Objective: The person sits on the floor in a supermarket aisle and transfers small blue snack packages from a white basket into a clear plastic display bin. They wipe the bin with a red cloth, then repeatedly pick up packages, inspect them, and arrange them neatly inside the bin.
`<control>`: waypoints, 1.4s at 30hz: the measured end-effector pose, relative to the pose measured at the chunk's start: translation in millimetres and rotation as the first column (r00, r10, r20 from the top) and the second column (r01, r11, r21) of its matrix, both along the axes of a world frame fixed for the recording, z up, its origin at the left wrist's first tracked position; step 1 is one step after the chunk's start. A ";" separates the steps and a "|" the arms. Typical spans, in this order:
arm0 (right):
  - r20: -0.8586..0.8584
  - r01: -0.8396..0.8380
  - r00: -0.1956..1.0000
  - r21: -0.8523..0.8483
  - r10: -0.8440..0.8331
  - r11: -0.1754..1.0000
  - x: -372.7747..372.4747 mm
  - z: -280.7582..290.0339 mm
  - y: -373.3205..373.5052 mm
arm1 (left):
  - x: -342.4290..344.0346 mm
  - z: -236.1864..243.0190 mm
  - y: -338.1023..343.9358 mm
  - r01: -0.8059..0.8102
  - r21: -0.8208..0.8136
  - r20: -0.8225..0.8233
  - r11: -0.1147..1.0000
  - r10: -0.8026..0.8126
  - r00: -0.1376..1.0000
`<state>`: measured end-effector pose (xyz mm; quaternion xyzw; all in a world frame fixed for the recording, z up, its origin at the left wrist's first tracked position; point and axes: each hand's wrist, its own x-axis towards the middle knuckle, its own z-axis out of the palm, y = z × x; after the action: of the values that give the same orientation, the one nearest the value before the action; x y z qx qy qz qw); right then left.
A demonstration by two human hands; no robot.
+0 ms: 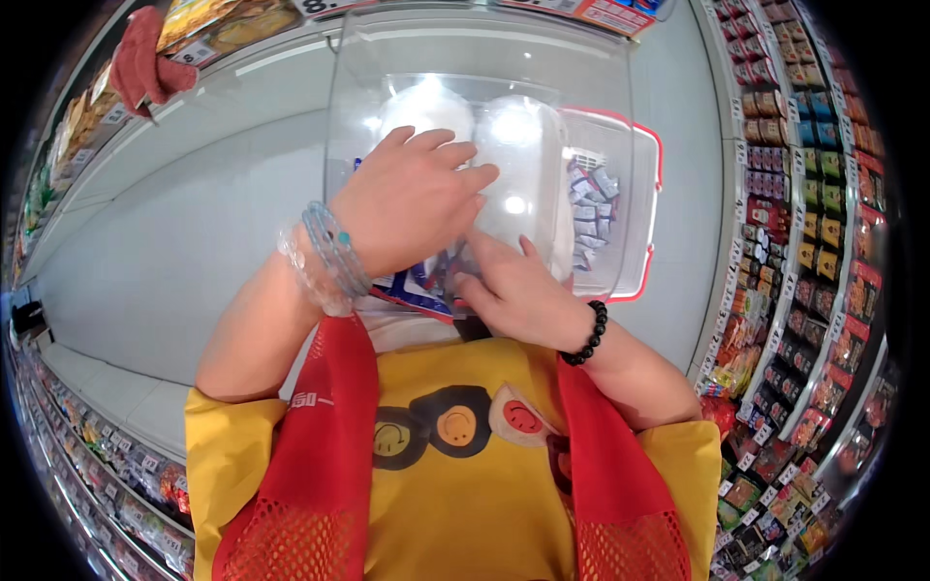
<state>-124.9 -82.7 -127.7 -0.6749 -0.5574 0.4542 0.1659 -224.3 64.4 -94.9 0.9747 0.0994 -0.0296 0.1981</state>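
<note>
A clear plastic bin [601,73] stands in front of me, with two rounded, shiny white bundles [518,165] inside. My left hand [417,198] is stretched over the bin, palm down and fingers spread, in front of the left bundle. Lower and to the right, my right hand [518,300] has its thumb and forefinger curled toward each other. Beside those fingertips are small blue-and-silver packets [426,271]; what the fingers hold is blurred and partly hidden. A blue-and-red printed bag [412,298] lies at the near side, partly covered by my left wrist.
More small packets [593,208] lie right of the bundles, by a white basket with a red rim [647,276]. Shelves of packaged goods [765,242] line the right side and the lower left. A pink glove [145,63] sits by the display at upper left, above the grey tiled floor [165,252].
</note>
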 end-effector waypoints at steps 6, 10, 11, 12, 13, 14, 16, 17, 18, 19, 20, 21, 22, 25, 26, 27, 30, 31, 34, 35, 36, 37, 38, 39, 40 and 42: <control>-0.349 0.185 0.933 0.266 -0.084 0.946 47.1 29.8 -38.4 | 15.0 -22.5 -7.9 0.171 -0.046 -0.301 0.984 -0.177 0.937; -0.752 0.863 0.408 0.132 -0.518 0.487 135.7 7.4 -100.5 | 10.4 -21.0 -15.1 0.098 0.037 -0.177 0.994 -0.090 0.980; -0.654 0.952 0.269 0.070 -0.707 0.298 161.1 -22.0 -111.9 | 12.0 -20.4 -17.0 0.064 0.017 -0.194 0.998 -0.059 0.979; -0.582 0.980 0.148 -0.019 -0.800 0.196 182.3 -61.0 -123.2 | 12.3 -20.4 -19.3 0.025 -0.007 -0.211 1.000 -0.026 0.977; -0.498 0.992 0.026 -0.098 -0.867 0.085 198.9 -102.0 -135.4 | 14.4 -17.4 -20.4 0.014 -0.007 -0.237 1.000 -0.015 0.971; -0.391 0.983 0.030 -0.154 -0.920 0.098 208.6 -140.2 -146.2 | 17.8 -14.4 -20.6 -0.006 -0.009 -0.248 1.000 0.004 0.969; -0.197 0.953 0.007 -0.297 -0.980 0.066 211.4 -213.0 -163.0 | 26.1 -13.4 -21.7 -0.030 -0.012 -0.277 0.999 0.025 0.961; -0.103 0.949 0.070 -0.301 -0.992 0.098 211.4 -243.1 -167.6 | 27.4 -14.6 -21.6 -0.049 -0.009 -0.256 0.999 0.045 0.966; -0.065 0.972 0.087 -0.211 -0.994 0.099 211.7 -291.1 -180.2 | 30.3 -13.6 -21.7 -0.056 0.000 -0.262 0.998 0.054 0.964; -0.041 0.967 0.127 -0.219 -0.991 0.133 214.6 -307.2 -176.6 | 30.1 -14.5 -24.0 -0.087 0.016 -0.269 0.996 0.088 0.959; -0.018 0.962 0.159 -0.224 -0.987 0.159 217.6 -321.0 -172.8 | 32.3 -14.4 -25.2 -0.109 0.033 -0.273 0.993 0.114 0.955; 0.083 0.972 0.222 -0.092 -0.971 0.214 221.9 -353.0 -179.9 | 36.6 -12.1 -25.3 -0.114 0.043 -0.274 0.993 0.121 0.954; 0.193 0.960 0.265 0.036 -0.945 0.277 225.7 -382.6 -188.1 | 39.8 -11.1 -25.6 -0.116 0.052 -0.277 0.992 0.125 0.953; 0.266 0.925 0.356 0.037 -0.896 0.378 244.1 -399.6 -179.1 | 43.7 -12.7 -28.0 -0.154 0.077 -0.286 0.985 0.170 0.943; 0.289 0.914 0.383 0.017 -0.877 0.405 247.2 -408.7 -180.1 | 46.3 -12.5 -27.5 -0.155 0.081 -0.286 0.985 0.172 0.943; 0.255 0.936 0.351 -0.136 -0.901 0.326 247.7 -405.4 -178.8 | 48.3 -12.6 -29.2 -0.162 0.084 -0.285 0.983 0.179 0.942; 0.311 0.881 0.472 -0.163 -0.825 0.444 236.6 -407.2 -169.0 | 53.3 -11.8 -31.4 -0.185 0.088 -0.300 0.979 0.203 0.932; 0.364 0.830 0.557 -0.284 -0.747 0.481 233.7 -395.2 -160.7 | 54.3 -12.2 -32.6 -0.199 0.084 -0.307 0.976 0.215 0.927; 0.613 0.757 0.633 -0.360 -0.473 0.546 216.6 -368.9 -141.7 | 56.7 -11.3 -34.0 -0.189 0.102 -0.318 0.977 0.212 0.924; 0.650 0.755 0.615 -0.322 -0.446 0.570 212.6 -368.8 -142.5 | 57.1 -9.9 -34.5 -0.175 0.114 -0.321 0.978 0.203 0.925; 0.689 0.747 0.595 -0.285 -0.414 0.600 209.5 -366.8 -142.9 | 57.0 -8.7 -35.5 -0.169 0.134 -0.320 0.976 0.204 0.925; 0.725 0.737 0.571 -0.249 -0.384 0.628 205.4 -363.4 -143.9 | 57.0 -8.1 -36.6 -0.161 0.154 -0.319 0.975 0.203 0.926; 0.731 0.731 0.521 -0.117 -0.440 0.673 199.5 -357.6 -147.9 | 55.7 -7.5 -36.7 -0.151 0.174 -0.317 0.973 0.201 0.927; 0.730 0.707 0.471 0.024 -0.496 0.706 196.8 -347.0 -151.7 | 53.7 -7.7 -36.1 -0.149 0.166 -0.299 0.975 0.193 0.935; 0.720 0.668 0.420 0.166 -0.552 0.725 195.0 -335.9 -157.3 | 50.6 -8.7 -35.3 -0.147 0.156 -0.276 0.977 0.185 0.943; 0.633 0.557 0.365 0.439 -0.682 0.705 189.7 -310.0 -169.1 | 43.0 -11.0 -34.5 -0.138 0.126 -0.228 0.982 0.164 0.960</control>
<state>64.9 -251.7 -437.8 -0.9432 -0.3078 -0.0133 0.1245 -181.3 29.9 -105.9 0.9630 0.1977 -0.1252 0.1333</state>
